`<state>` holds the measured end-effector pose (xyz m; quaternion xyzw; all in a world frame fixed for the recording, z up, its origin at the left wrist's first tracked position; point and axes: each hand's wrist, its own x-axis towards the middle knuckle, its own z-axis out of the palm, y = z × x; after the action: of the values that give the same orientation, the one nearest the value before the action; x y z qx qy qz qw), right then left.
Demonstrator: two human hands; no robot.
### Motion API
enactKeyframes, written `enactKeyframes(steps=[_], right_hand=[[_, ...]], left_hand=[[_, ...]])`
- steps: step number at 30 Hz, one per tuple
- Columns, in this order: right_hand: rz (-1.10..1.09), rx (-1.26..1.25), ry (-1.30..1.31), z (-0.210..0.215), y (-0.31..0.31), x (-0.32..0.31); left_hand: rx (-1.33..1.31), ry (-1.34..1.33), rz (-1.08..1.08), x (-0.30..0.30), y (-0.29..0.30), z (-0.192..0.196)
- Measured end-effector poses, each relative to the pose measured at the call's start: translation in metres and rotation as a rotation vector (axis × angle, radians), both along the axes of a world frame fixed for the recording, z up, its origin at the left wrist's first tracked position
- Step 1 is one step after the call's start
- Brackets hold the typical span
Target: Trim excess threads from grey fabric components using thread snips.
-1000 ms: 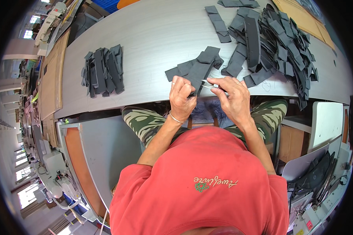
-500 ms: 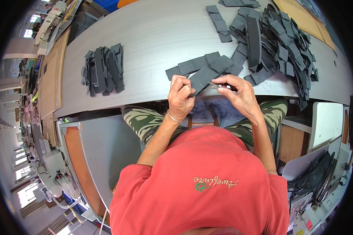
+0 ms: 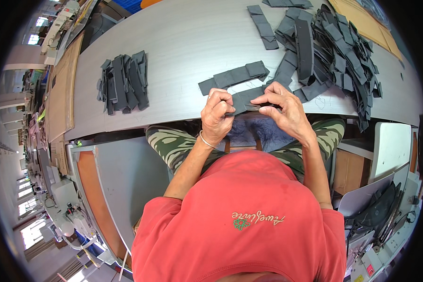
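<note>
A dark grey fabric strip [image 3: 246,100] spans the gap between my two hands at the near edge of the table. My left hand [image 3: 215,117] is closed in a fist around its left end. Thumb and fingers of my right hand [image 3: 288,114] close on the strip's right part. Something dark shows under those fingers; whether the small black tool is still there is hidden. Just beyond lies another folded grey strip [image 3: 235,76] on the table, apart from my hands.
A large heap of dark grey strips [image 3: 345,51] covers the table's right side, some hanging over the near edge. A neat bundle of strips [image 3: 123,83] lies at left. Brown cardboard [image 3: 61,89] lines the left end of the pale table [image 3: 174,51].
The held strip has turned flatter and rightward, uncovering the strip behind it. My right fingers have moved onto the fabric, and the small black tool seen in them is out of sight.
</note>
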<state>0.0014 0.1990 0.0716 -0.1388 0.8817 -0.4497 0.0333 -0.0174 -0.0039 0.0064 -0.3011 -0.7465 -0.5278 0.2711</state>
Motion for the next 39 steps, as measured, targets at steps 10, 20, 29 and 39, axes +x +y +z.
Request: enactKeyframes(steps=[10,20,29,39], right_hand=[[0.024,-0.087,0.054,-0.013,0.0,0.001],[0.003,-0.016,0.175,-0.015,-0.004,0.004],[-0.137,-0.066,0.099,-0.011,-0.013,0.008],[-0.323,0.079,0.114,-0.013,-0.037,0.01]], left_hand=[[0.055,-0.033,-0.019,0.0,0.0,0.004],[0.041,-0.02,-0.038,-0.001,0.0,0.005],[-0.024,0.039,0.004,0.001,0.001,0.004],[-0.065,0.112,0.02,0.004,0.005,0.0]])
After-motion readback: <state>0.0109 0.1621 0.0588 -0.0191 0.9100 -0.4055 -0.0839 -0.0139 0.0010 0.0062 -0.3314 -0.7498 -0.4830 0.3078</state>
